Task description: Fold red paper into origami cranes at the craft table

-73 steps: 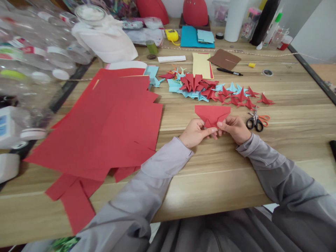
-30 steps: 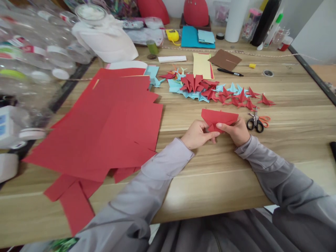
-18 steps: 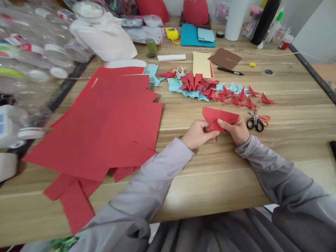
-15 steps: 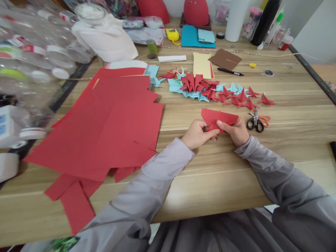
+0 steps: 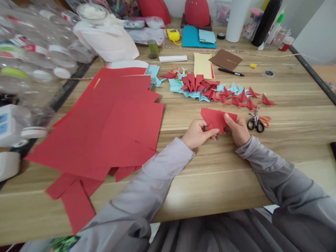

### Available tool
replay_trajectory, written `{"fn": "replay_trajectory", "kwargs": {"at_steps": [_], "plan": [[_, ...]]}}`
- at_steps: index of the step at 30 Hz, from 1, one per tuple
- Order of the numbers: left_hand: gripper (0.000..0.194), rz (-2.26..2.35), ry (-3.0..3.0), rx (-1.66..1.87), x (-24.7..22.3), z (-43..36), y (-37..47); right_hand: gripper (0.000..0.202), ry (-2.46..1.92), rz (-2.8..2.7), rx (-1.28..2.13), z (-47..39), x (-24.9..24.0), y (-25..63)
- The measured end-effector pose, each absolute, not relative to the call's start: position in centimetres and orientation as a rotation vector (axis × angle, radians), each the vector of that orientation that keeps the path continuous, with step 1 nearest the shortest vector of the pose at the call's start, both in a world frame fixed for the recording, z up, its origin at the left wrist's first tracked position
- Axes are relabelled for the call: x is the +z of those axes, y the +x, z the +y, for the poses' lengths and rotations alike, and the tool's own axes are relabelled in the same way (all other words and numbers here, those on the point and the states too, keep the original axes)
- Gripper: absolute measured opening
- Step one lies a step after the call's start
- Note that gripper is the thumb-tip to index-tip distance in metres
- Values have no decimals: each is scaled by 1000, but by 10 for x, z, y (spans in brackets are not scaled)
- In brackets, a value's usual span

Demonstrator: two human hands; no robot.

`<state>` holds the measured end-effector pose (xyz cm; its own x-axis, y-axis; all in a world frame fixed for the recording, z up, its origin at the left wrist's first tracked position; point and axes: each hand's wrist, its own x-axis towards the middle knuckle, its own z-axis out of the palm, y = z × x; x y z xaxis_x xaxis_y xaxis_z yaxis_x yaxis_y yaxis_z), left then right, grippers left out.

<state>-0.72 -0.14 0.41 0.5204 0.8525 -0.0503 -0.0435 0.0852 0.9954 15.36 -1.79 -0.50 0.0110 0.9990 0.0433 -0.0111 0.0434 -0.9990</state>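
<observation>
Between my hands is a piece of folded red paper [image 5: 215, 117], held just above the table. My left hand [image 5: 198, 133] pinches its lower left part, thumb on top and fingers underneath. At the right end, my right hand [image 5: 237, 130] grips it with the thumb pressed on its face; the other fingers are partly hidden behind the paper. Beyond the hands lies a cluster of red folded paper pieces [image 5: 194, 83] on light blue ones. Several small red paper cranes [image 5: 242, 96] trail off to its right. Black-handled scissors [image 5: 255, 122] rest beside my right hand.
A big stack of red paper sheets [image 5: 105, 122] covers the left of the table. Clear plastic bottles [image 5: 39, 52] crowd the left edge. Farther back are yellow paper [image 5: 202, 66], brown paper [image 5: 226, 60], a black pen [image 5: 231, 72], a tape measure [image 5: 173, 35] and a white bottle [image 5: 237, 21].
My right thumb has slid up and to the right across the red paper, uncovering more of its middle. My left hand has stayed nearly still.
</observation>
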Motion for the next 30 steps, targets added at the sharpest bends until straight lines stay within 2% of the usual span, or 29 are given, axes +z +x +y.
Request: {"fn": "replay_trajectory", "kwargs": {"at_steps": [4, 7, 17, 23, 27, 30], "plan": [[23, 795, 1313, 804, 4, -1, -8, 40, -1151, -1219, 1155, -17, -3, 152], [23, 794, 1300, 804, 5, -1, -8, 41, -1166, -1218, 1129, -17, -2, 152], [26, 831, 1258, 827, 3, 0, -7, 66, -1259, -1170, 1098, -15, -8, 155], [25, 832, 1254, 820, 4, -1, -7, 53, -1191, -1179, 1169, -15, -9, 154], [26, 816, 1266, 818, 4, -1, -7, 59, -1220, -1182, 1141, -17, -6, 153], [25, 791, 1280, 807, 4, -1, -6, 46, -1156, -1261, 1163, -19, 0, 151]]}}
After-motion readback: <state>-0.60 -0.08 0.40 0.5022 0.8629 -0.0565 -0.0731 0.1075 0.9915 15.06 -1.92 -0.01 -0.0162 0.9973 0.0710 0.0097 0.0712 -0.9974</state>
